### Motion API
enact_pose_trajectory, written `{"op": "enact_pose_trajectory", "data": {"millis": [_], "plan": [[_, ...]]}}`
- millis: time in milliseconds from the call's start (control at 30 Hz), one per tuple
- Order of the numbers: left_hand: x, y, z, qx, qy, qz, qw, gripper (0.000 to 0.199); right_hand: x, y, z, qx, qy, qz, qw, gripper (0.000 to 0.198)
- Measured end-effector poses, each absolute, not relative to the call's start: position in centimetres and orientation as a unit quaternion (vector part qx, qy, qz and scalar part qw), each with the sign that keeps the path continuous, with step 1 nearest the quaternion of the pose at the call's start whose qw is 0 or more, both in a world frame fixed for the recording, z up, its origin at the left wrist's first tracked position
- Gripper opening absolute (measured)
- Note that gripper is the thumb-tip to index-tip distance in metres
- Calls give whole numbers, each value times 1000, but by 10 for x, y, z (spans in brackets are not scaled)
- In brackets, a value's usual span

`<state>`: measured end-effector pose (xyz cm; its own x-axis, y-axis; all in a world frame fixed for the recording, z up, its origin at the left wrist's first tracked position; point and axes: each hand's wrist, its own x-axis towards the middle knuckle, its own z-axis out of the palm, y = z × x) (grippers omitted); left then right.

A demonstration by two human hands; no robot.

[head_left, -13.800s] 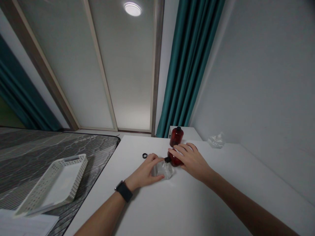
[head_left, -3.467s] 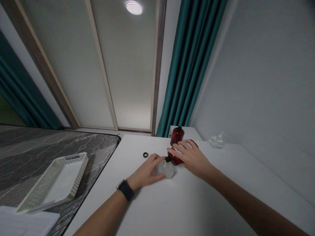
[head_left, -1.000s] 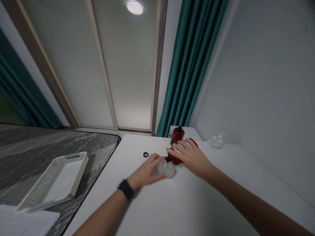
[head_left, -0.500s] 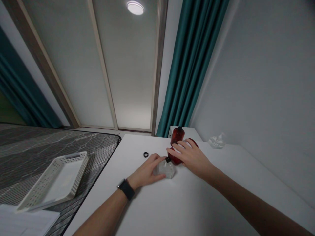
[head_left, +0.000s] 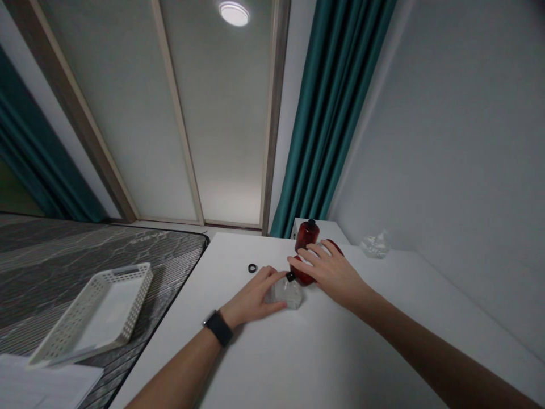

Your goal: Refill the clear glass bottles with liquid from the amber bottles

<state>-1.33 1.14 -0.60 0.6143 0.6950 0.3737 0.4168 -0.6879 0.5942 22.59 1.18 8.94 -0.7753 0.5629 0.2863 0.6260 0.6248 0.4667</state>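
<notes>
A small clear bottle (head_left: pixel 288 293) with a black cap stands on the white table. My left hand (head_left: pixel 255 292) is closed around it, forefinger by the cap and thumb low on its side. My right hand (head_left: pixel 332 270) lies with spread fingers over a reddish-brown bottle (head_left: pixel 301 275), touching it and covering part of it. Beyond those fingers another reddish-brown piece (head_left: pixel 334 246) shows, mostly hidden. Behind them a reddish-brown bottle (head_left: pixel 307 235) with a black cap stands upright. To the left of the bottles a black ring (head_left: pixel 252 268) lies flat.
Crumpled clear plastic (head_left: pixel 375 245) sits on the table (head_left: pixel 298 363) near the right wall. Left of the table, on a grey patterned surface (head_left: pixel 170 250), are a white perforated basket (head_left: pixel 138 307) and some white papers (head_left: pixel 46 380). A white box-like piece (head_left: pixel 334 232) stands beyond the table's far edge.
</notes>
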Motion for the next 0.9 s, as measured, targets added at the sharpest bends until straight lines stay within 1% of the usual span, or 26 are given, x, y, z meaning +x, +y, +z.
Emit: {"op": "enact_pose_trajectory", "data": {"millis": [600,900], "plan": [[-14,12,-6,867,319,302,236,66,225,12,91,-322,-899,-292,53,38],[-14,12,-6,867,321,301,234,64,224,13,92,-321,-900,-291,56,37]]}}
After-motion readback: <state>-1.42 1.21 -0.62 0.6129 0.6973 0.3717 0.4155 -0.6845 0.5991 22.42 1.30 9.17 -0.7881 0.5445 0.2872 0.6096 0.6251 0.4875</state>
